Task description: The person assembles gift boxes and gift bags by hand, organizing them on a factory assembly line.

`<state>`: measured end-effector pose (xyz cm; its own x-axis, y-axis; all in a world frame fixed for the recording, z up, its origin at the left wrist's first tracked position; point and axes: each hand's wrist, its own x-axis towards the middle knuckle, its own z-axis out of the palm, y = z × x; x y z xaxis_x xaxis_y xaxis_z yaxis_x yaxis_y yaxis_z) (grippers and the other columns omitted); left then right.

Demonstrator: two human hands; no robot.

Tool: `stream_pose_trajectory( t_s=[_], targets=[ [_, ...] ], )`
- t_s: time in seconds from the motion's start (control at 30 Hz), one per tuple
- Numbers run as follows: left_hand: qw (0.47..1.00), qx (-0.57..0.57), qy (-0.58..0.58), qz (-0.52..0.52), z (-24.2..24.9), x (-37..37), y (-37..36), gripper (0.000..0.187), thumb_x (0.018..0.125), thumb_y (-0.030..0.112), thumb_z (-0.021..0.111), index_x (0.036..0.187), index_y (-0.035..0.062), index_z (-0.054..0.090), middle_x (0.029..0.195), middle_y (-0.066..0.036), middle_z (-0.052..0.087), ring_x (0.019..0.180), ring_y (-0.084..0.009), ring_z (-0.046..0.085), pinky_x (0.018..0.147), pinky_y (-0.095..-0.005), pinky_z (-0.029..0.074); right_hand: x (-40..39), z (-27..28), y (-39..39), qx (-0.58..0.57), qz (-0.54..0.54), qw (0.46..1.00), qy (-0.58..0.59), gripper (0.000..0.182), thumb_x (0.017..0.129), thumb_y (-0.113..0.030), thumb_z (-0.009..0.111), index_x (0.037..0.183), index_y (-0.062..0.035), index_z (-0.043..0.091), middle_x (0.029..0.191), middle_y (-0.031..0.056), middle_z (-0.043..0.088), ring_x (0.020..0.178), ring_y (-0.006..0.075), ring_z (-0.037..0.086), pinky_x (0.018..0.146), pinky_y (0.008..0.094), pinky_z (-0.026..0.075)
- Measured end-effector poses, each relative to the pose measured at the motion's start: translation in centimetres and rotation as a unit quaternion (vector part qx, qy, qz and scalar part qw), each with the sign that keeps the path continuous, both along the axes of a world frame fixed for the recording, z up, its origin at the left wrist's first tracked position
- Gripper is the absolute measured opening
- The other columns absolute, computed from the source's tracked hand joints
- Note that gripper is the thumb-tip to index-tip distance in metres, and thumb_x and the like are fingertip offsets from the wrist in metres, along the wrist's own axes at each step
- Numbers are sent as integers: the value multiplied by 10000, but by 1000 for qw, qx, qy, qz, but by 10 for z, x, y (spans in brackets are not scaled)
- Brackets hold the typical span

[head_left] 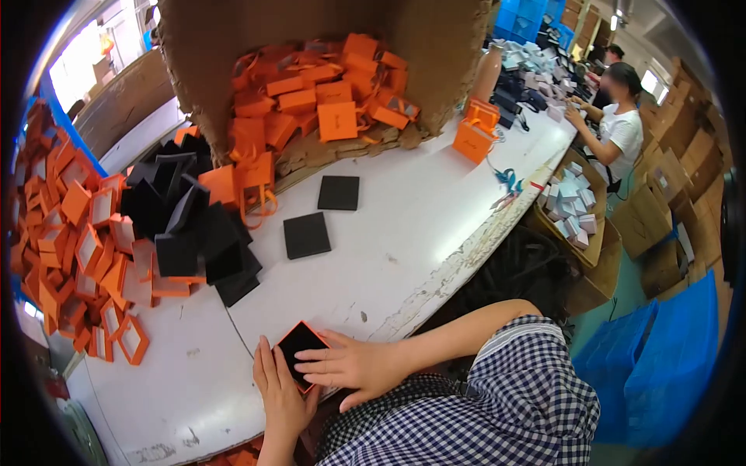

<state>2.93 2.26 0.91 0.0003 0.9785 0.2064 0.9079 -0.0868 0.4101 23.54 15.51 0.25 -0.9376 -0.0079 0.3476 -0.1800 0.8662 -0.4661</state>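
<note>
On the near part of the table lies a small orange box (316,332) with a black foam insert (298,342) inside its rim. My left hand (281,392) holds the box along its left side, thumb near the lower corner. The fingers of my right hand (350,365) are stretched out and spread flat over the insert. Farther up the table are two black square pads, one nearer (307,236) and one farther (339,193). To the left is a heap of black pads (210,241), beside a large pile of open orange boxes (93,248).
A big cardboard carton (443,70) full of orange boxes and bags stands at the back. Orange gift bags (474,140) and scissors (507,200) lie toward the right edge. A carton of white boxes (571,206) sits beyond it; a co-worker (622,128) is at the far end.
</note>
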Motion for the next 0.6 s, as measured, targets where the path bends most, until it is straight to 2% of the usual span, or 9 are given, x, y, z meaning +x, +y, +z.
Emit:
stream_pose_trajectory(
  t_s=[0.07, 0.17, 0.2, 0.27, 0.3, 0.4, 0.43, 0.5, 0.6],
  targets=[
    [996, 72, 37, -46, 0, -2, 2, 948, 755, 309, 860, 1502, -28, 384, 1622, -327, 242, 1458, -540, 287, 1168, -664, 238, 4, -1, 25, -67, 8, 996, 61, 778, 927, -379, 722, 1517, 22, 411, 1592, 251, 381, 1503, 407, 331, 1208, 626, 216],
    [992, 11, 57, -109, 14, 3, 12, 720, 786, 305, 829, 1421, 99, 557, 1593, -255, 371, 1488, -467, 314, 1170, -684, 193, 21, 12, 105, 53, -194, 971, 129, 784, 877, -248, 792, 1512, 18, 418, 1579, 239, 394, 1480, 399, 366, 1210, 509, 300],
    [989, 2, 61, -133, 18, 3, 16, 650, 805, 292, 812, 1393, 118, 595, 1582, -244, 397, 1487, -443, 333, 1171, -678, 197, 30, 18, 145, 74, -235, 962, 120, 720, 904, -284, 744, 1477, 24, 434, 1551, 264, 405, 1474, 421, 364, 1205, 513, 303],
    [987, -7, 86, -133, 20, 4, 17, 605, 818, 270, 799, 1381, 149, 612, 1577, -239, 408, 1484, -425, 349, 1169, -675, 202, 51, 13, 216, 135, -412, 898, 74, 768, 883, -269, 764, 1488, 36, 402, 1542, 271, 400, 1445, 442, 378, 1181, 522, 335],
    [985, -15, 111, -132, 21, 5, 18, 564, 831, 247, 785, 1369, 179, 628, 1572, -234, 420, 1481, -407, 364, 1167, -671, 206, 62, 18, 249, 175, -448, 873, 77, 774, 872, -275, 773, 1476, 38, 403, 1524, 277, 409, 1414, 451, 402, 1167, 530, 352],
    [989, 13, 97, -113, 14, 11, 13, 530, 849, 208, 764, 1363, 219, 638, 1548, -230, 437, 1465, -398, 384, 1165, -672, 206, 94, 27, 336, 232, -548, 802, 54, 833, 840, -306, 798, 1471, 39, 379, 1445, 280, 453, 1320, 473, 459, 1103, 551, 419],
    [991, 16, 81, -104, 12, 11, 11, 466, 863, 185, 753, 1315, 262, 672, 1494, -223, 468, 1417, -401, 424, 1155, -666, 221, 95, 34, 352, 234, -548, 801, 55, 833, 840, -306, 798, 1471, 39, 379, 1445, 280, 453, 1320, 473, 459, 1103, 551, 419],
    [994, 32, 73, -79, 5, 15, 2, 441, 860, 188, 758, 1289, 266, 689, 1472, -218, 476, 1389, -401, 439, 1149, -652, 238, 102, 42, 376, 225, -613, 756, 42, 883, 807, -333, 827, 1477, 17, 370, 1378, 247, 492, 1277, 460, 485, 1039, 564, 464],
    [996, 56, 59, -43, 4, 20, -3, 445, 808, 130, 774, 1238, 235, 726, 1432, -234, 494, 1337, -436, 464, 1116, -600, 302, 94, 52, 391, 222, -641, 734, -27, 876, 787, -319, 844, 1466, 2, 392, 1414, 246, 473, 1290, 447, 490, 1006, 538, 494]
  ],
)
